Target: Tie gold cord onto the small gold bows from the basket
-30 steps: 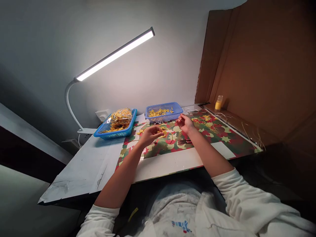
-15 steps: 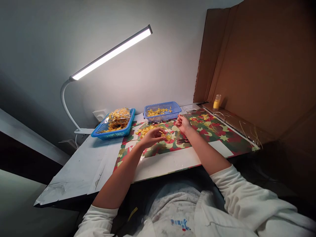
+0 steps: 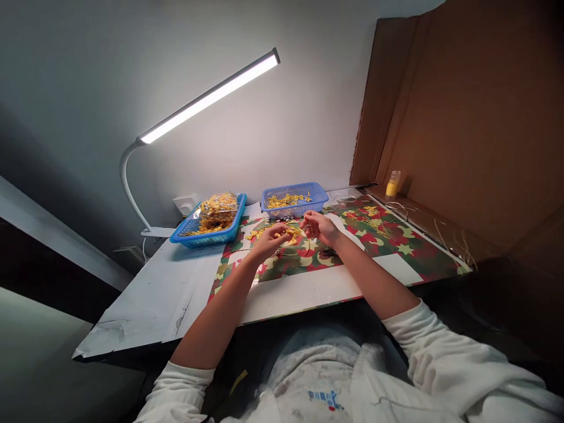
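Over the camouflage-patterned sheet (image 3: 282,270), my left hand (image 3: 271,239) is closed in a pinch on a thin yellow strand (image 3: 309,247). The strand curves between my two hands, and a thin length also trails out to the left. My right hand (image 3: 322,228) is close by on the right, thumb and fingers pressed together; whatever is between them is too small to make out. Small yellow ribbon-like pieces (image 3: 255,234) lie in a pile just behind my left hand. Partly hidden by my right wrist is a dark tool (image 3: 328,252), its kind unclear.
A blue basket (image 3: 205,239) with a plastic bag of yellow pieces stands left. Behind my hands is a periwinkle basket (image 3: 294,210) of yellow pieces. A lamp (image 3: 211,97) reaches overhead. Loose yellow strands (image 3: 381,226) and a small yellow-filled bottle (image 3: 392,184) are on the right, beside cardboard (image 3: 440,117).
My right hand has moved left and slightly down, closer to my left hand. My left hand has stayed almost in place. The whole view has shifted slightly.
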The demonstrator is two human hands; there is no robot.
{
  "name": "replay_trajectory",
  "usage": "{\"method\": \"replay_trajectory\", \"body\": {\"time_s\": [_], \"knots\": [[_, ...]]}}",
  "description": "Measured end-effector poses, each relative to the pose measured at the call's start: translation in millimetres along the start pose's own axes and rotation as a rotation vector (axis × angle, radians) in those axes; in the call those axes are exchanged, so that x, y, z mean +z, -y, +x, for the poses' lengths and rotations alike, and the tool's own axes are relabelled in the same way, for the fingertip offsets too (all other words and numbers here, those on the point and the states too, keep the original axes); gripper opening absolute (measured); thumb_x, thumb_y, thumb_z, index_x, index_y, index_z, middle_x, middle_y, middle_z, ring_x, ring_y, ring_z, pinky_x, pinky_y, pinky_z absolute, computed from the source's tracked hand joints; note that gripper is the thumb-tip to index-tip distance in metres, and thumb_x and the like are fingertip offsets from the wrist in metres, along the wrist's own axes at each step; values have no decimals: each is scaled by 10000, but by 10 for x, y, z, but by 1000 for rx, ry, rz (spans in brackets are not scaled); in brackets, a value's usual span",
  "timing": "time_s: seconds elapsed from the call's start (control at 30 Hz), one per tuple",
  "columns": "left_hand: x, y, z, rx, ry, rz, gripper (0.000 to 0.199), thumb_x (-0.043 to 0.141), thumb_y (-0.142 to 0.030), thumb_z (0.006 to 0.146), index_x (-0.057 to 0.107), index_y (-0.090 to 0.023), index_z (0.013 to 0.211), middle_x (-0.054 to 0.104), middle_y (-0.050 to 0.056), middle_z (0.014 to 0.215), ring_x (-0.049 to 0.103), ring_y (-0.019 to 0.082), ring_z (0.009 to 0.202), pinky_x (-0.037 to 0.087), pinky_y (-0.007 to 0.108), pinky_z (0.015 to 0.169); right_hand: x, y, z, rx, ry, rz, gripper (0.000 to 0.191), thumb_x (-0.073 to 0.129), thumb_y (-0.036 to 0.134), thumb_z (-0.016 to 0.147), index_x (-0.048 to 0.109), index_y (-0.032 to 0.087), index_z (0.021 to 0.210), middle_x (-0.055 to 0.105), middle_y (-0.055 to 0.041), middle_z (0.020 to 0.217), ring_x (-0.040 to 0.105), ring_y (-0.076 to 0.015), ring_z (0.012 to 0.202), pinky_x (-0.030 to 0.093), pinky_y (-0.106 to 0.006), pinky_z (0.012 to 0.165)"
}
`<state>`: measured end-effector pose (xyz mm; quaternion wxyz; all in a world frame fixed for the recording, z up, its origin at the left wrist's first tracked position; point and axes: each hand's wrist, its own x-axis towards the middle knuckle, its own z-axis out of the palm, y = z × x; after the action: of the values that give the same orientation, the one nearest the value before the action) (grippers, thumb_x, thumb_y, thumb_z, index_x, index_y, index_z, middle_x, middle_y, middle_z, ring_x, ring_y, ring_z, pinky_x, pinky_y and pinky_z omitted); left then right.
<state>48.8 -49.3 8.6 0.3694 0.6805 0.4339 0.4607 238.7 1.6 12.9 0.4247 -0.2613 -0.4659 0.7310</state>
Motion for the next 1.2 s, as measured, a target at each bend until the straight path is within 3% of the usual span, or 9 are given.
{"method": "replay_trajectory", "body": {"time_s": [0.1,0.3,0.4,0.53,0.67,0.83,0.97,1.07,1.2], "knots": [[-26,86,30,-4,-112,46,265,719,-427,692,690,-174,764,617,33,849,566,149,762,430,247,676,38,2,-32,9,59,-7,141,585,253,836,457,206,802,701,11,768,616,-99,496,465,-188,459],[81,109,18,-102,-102,-104,340,743,-426,649,661,-155,838,673,35,819,591,142,725,435,248,665,87,-79,-33,20,163,54,110,547,188,873,472,198,793,708,-19,795,687,-116,651,555,-229,633],[140,101,8,-152,-204,-205,430,801,-376,566,572,-167,864,659,6,742,590,121,643,423,226,598,114,-131,-25,2,179,73,102,553,177,872,485,197,798,710,-33,834,700,-126,735,564,-254,719],[137,101,17,-187,-371,-179,429,811,-367,539,475,-183,733,580,-44,595,540,92,517,390,204,515,141,-161,-18,-62,146,84,99,553,186,873,489,203,800,710,-26,893,699,-122,782,557,-277,785],[119,60,18,-187,-305,-203,383,767,-462,595,559,-157,696,591,-16,635,542,89,544,417,212,531,162,-175,-27,-115,77,12,114,570,220,859,494,202,775,701,-10,878,686,-109,763,539,-244,755],[109,47,10,-237,-357,-201,424,799,-506,557,620,-144,685,602,1,661,550,97,601,428,210,554,171,-209,-37,-131,75,-117,138,627,276,810,520,206,760,650,23,774,652,-109,718,521,-227,695],[69,81,13,-275,-310,-279,447,789,-532,571,667,-144,757,632,20,728,563,95,627,431,203,553,194,-218,-46,-185,66,-165,142,667,278,772,546,209,741,591,49,711,614,-95,704,498,-192,644],[45,120,26,-303,-312,-303,412,787,-493,587,674,-140,767,634,21,731,556,83,605,433,201,547,232,-212,-61,-158,73,-159,176,679,277,761,529,204,703,597,46,717,614,-98,720,500,-189,642],[23,177,61,-300,-411,-323,299,782,-361,570,600,-147,672,578,-20,636,550,76,562,442,203,549,239,-167,-68,-85,29,-106,192,671,286,783,504,207,729,616,39,710,612,-106,656,516,-218,616]]}}
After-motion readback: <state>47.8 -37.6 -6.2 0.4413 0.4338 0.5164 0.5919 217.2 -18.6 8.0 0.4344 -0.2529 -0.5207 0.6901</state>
